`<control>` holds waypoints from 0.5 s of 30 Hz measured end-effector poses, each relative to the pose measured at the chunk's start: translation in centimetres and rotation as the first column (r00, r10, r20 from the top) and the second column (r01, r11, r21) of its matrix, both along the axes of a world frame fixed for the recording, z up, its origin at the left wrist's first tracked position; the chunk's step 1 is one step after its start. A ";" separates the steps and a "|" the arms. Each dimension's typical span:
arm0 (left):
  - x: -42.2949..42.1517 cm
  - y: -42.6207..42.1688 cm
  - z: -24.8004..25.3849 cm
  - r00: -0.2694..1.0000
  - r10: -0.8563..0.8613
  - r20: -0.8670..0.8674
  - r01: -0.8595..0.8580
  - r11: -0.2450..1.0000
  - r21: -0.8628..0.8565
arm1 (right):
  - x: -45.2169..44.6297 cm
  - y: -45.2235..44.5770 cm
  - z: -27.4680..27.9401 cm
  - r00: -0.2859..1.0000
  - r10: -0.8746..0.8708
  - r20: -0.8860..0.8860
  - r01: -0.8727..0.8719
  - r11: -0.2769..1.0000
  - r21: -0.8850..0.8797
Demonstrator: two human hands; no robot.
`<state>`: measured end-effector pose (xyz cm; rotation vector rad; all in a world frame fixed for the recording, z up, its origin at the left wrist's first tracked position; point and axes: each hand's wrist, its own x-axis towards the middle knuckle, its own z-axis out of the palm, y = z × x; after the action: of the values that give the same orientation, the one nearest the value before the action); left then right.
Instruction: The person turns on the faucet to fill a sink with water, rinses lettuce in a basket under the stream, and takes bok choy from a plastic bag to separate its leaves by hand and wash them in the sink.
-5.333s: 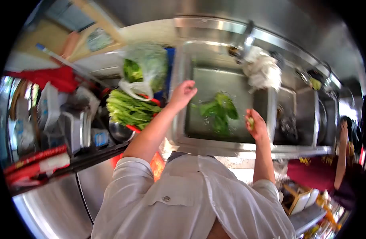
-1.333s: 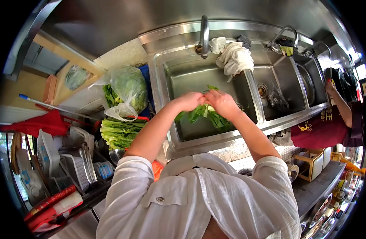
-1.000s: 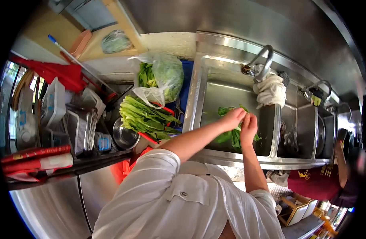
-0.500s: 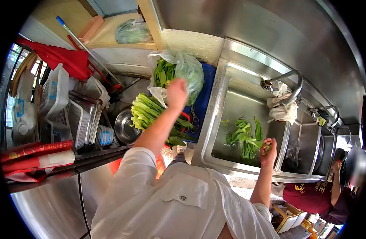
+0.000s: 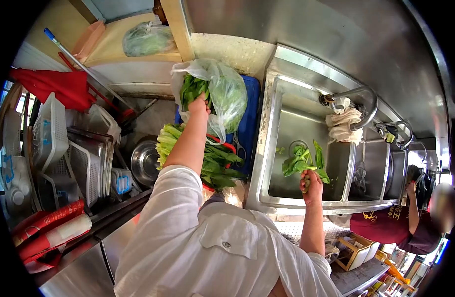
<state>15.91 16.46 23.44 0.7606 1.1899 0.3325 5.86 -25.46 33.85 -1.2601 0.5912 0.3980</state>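
My left hand [image 5: 200, 105] reaches into the open mouth of a clear plastic bag [image 5: 229, 94], its fingers closed around leafy greens [image 5: 190, 88]. Below that arm lies a pile of long-stemmed greens [image 5: 215, 163], with red handles showing among the leaves. Over the near side of the large steel sink [image 5: 260, 168], my right hand [image 5: 312, 187] is closed on the stem end of some leafy greens [image 5: 298, 162]. Small pale green pieces also show at its fingers. One loose leaf [image 5: 319, 154] lies beside this bunch.
Scissors [image 5: 240, 151] rest on the blue tray [image 5: 253, 99]. A curved faucet [image 5: 373, 106] with cloths [image 5: 344, 126] hangs over the sink. Left are a steel bowl [image 5: 144, 161] and white baskets [image 5: 51, 131]. A person in a maroon shirt [image 5: 381, 228] stands at far right.
My left hand has moved from over the bag's edge into its mouth, onto the greens. My right hand has moved left, from beside the greens in the sink to their stems. The view has shifted slightly.
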 end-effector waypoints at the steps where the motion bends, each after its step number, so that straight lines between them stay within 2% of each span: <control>1: 0.4 0.3 -0.4 0.996 -0.060 -0.066 0.063 0.997 0.051 | -0.2 0.0 -0.2 1.000 0.000 -0.027 0.000 1.000 0.002; 2: 0.8 0.5 -0.5 0.984 -0.116 -0.136 0.130 0.987 0.099 | -0.4 0.1 -0.4 0.998 0.000 -0.055 0.000 1.000 0.005; 3: 0.4 -0.2 1.1 0.981 -0.152 -0.120 0.179 0.950 0.257 | -0.5 0.3 -0.5 0.999 0.005 -0.043 -0.004 1.000 0.004; 4: -0.3 -0.6 2.7 0.980 -0.155 -0.121 0.183 0.946 0.268 | -0.7 0.6 -0.5 0.999 0.001 -0.043 0.000 1.000 0.015; 5: -1.0 -1.0 4.0 0.985 -0.132 -0.110 0.172 0.785 0.595 | -0.6 0.9 -0.6 0.999 0.017 -0.034 -0.017 1.000 0.002; 6: -1.7 -1.4 5.7 0.989 -0.117 -0.088 0.137 0.518 0.845 | -0.5 1.1 -0.6 0.999 0.032 -0.023 -0.033 0.999 -0.011; 7: -3.0 -1.7 8.0 0.990 -0.106 -0.094 0.136 0.515 0.846 | -0.3 1.4 -0.5 0.999 0.043 -0.019 -0.043 0.999 -0.016; 9: -5.5 -1.8 10.3 0.951 -0.206 0.229 -0.096 0.509 0.855 | 0.2 1.9 -0.5 0.998 0.054 -0.010 -0.054 0.998 -0.016; 10: -7.2 -1.5 11.9 0.989 -0.147 0.025 0.029 0.352 0.935 | 0.5 2.1 -0.6 0.998 0.070 -0.001 -0.070 0.997 -0.032; 11: -8.7 -2.3 14.7 0.975 -0.189 0.119 -0.037 0.387 0.921 | 0.8 2.4 -0.6 0.997 0.077 0.017 -0.077 0.997 -0.025; 12: -10.0 -2.6 17.1 0.900 -0.334 0.279 -0.083 0.499 0.863 | 1.1 2.6 -0.3 0.998 0.062 0.014 -0.062 0.998 -0.009; 14: -11.9 -3.9 21.5 0.869 -0.420 0.261 -0.024 0.492 0.870 | 1.9 3.2 1.0 0.990 0.107 0.092 -0.097 0.989 -0.110; 15: -12.1 -4.7 22.7 0.862 -0.439 0.254 -0.012 0.484 0.875 | 2.4 3.4 1.6 0.955 0.194 0.223 -0.157 0.972 -0.174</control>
<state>3.83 11.76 46.10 1.6067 0.3739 0.8761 8.23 -22.05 35.47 -1.4919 0.3093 0.3465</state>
